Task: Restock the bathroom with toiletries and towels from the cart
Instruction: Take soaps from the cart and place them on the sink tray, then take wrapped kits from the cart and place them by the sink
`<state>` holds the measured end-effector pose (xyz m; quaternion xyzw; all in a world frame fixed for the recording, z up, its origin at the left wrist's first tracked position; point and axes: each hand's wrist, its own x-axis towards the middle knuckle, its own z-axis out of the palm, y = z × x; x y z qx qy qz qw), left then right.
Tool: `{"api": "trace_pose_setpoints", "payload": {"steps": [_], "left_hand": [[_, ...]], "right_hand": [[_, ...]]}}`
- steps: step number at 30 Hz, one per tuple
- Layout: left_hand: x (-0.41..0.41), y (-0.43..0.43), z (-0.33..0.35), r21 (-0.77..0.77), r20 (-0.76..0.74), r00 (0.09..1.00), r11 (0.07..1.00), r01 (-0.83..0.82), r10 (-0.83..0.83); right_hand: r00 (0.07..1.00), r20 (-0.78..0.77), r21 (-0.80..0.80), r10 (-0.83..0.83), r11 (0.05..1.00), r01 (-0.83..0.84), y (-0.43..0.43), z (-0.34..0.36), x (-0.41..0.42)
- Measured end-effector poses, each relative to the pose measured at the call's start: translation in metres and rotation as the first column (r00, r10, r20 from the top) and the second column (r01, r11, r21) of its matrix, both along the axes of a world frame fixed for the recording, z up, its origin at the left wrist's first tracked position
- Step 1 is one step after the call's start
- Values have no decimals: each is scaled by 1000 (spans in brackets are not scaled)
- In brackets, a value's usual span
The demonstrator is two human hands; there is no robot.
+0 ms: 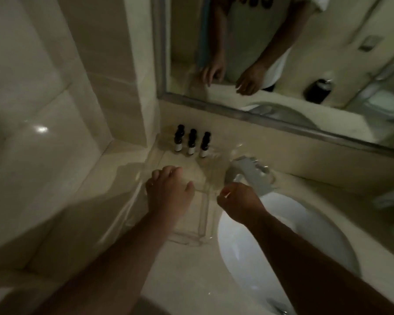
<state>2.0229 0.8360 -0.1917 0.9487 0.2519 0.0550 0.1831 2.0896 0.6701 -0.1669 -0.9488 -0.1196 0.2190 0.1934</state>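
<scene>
A clear tray (184, 240) lies on the pale bench (191, 283) against the left wall. Three dark bottles (192, 142) stand upright in a row at its far end, close together. The left hand (168, 192) is over the middle of the tray, released, fingers spread and pointing down. The right hand (239, 201) is at the tray's right rim with fingers curled; blur hides whether it grasps anything. Further right are the tap (248, 171), the white sink (287, 237) and, above, the mirror (316, 53).
</scene>
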Motion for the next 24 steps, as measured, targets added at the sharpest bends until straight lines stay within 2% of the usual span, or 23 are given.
{"api": "trace_pose_setpoints", "payload": {"steps": [5,10,13,17,24], "left_hand": [[53,-58,66,59,50,975,975,213,-216],[76,-123,161,114,158,902,915,388,-402],[66,-174,211,107,229,828,859,501,-512],[39,-247,263,121,281,746,793,597,-604],[-45,-368,306,135,313,636,696,705,-705]], "right_hand": [[967,209,-126,-149,976,178,-102,95,14],[863,369,-110,-345,906,409,-210,179,-12],[763,482,-68,-431,850,523,-265,224,-46],[645,627,-66,-437,795,603,-333,269,-98],[445,768,6,-462,699,715,-451,294,-223]]}}
